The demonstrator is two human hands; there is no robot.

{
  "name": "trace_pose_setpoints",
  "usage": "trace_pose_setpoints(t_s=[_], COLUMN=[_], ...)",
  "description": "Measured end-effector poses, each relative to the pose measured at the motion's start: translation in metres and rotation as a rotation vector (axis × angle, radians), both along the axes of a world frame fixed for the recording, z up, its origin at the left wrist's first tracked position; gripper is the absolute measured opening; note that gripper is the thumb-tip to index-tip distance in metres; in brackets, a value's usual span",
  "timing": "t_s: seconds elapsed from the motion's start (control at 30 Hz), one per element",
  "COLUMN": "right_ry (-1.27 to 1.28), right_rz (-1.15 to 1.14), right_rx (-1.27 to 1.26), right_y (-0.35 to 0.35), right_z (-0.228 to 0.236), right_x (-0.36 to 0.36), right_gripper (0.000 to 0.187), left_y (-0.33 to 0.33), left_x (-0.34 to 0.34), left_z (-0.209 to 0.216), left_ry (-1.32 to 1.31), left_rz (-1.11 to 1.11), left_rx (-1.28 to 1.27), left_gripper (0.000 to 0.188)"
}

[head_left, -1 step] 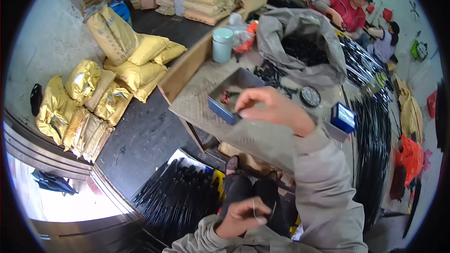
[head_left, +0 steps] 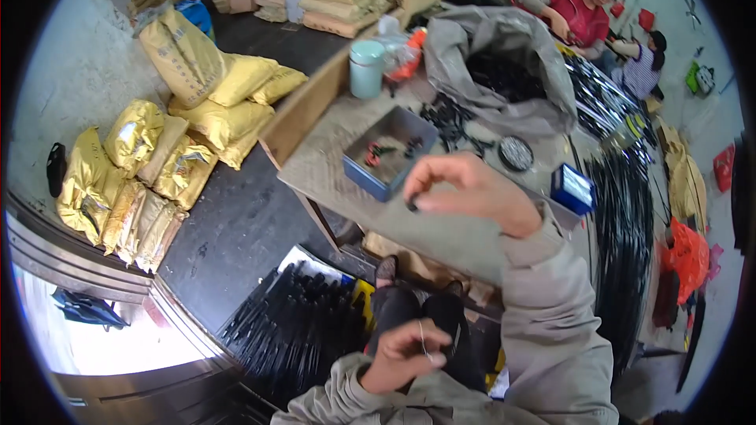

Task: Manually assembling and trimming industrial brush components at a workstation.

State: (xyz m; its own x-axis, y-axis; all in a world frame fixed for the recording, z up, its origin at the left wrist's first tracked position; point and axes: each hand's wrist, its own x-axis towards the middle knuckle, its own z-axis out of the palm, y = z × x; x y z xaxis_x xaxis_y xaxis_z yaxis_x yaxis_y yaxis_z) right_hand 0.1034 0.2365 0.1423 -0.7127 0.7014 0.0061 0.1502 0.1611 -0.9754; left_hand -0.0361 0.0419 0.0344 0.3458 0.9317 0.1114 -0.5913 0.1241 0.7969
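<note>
Dark piece [head_left: 413,204]: partly covered by the right hand [head_left: 472,193]; kind cannot be told.
Thin strand [head_left: 423,335]: too fine to be identified.
Near right sleeve [head_left: 551,323]: cut off by lower edge.

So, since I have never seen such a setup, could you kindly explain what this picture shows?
There is no machine here, only a person's bare hands. The camera sits on that person's head and looks down through a wide fisheye lens, so straight edges bend. On the table are a blue-grey tray, a pale green canister, a grey sack with dark pieces inside, a round dish and a small blue box. The right hand, near the tray, pinches a small black piece. The left hand, above the lap, appears to hold a thin strand; its material I cannot tell.
</note>
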Motion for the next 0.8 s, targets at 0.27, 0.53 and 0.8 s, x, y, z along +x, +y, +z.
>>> trace_pose_setpoints(t_s=[0.27, 0.53, 0.8], right_ry=[0.009, 0.107, 0.032], right_rz=[-0.052, -0.25, -0.302], right_rx=[-0.041, -0.021, 0.39], right_y=[-0.122, -0.156, -0.161], right_z=[0.014, -0.004, -0.01], right_x=[0.062, 0.1, 0.119], right_gripper=[0.014, 0.015, 0.008], left_y=[0.006, -0.011, -0.017], left_x=[0.048, 0.082, 0.1], left_z=[0.033, 0.038, 0.04], left_ry=[-0.103, -0.053, -0.039], left_rz=[0.142, 0.156, 0.204], left_rx=[-0.029, -0.017, -0.057], left_gripper=[0.023, 0.02, 0.019])
